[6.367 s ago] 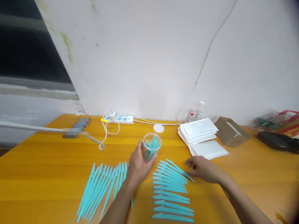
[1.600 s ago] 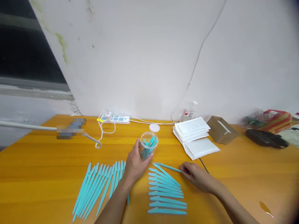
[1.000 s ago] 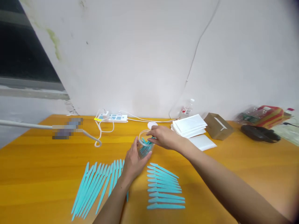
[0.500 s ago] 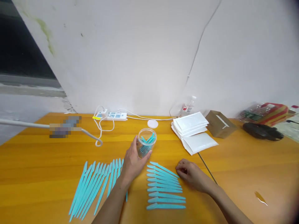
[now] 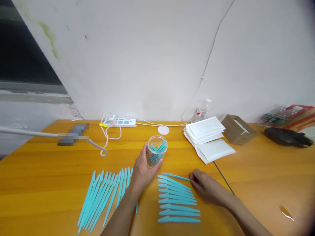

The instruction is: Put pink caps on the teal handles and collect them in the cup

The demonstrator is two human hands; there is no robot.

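Observation:
My left hand (image 5: 144, 168) is closed around the side of a clear plastic jar (image 5: 150, 160), which stands with its mouth open and holds several teal sticks (image 5: 157, 147). Between the thumb and fingers of my right hand (image 5: 205, 184) is the right end of a thin teal knife-shaped plastic stick (image 5: 176, 176). More such sticks (image 5: 179, 207) lie in a column just below it, tips toward the right. Left of my left forearm, a fanned row of longer-looking teal sticks (image 5: 98, 200) lies on the table, partly hidden by the arm.
A round white lid (image 5: 163, 130) lies behind the jar. Farther back are a white power strip (image 5: 124, 122) with cables, white padded envelopes (image 5: 205, 129), a bottle (image 5: 201, 111) and a brown box (image 5: 237, 129). A black object (image 5: 287, 137) lies at right on the wooden table (image 5: 49, 183).
My right fingers have taken the end of the topmost stick, and that end has swung up away from the column. My left hand still holds the jar. The view has shifted slightly.

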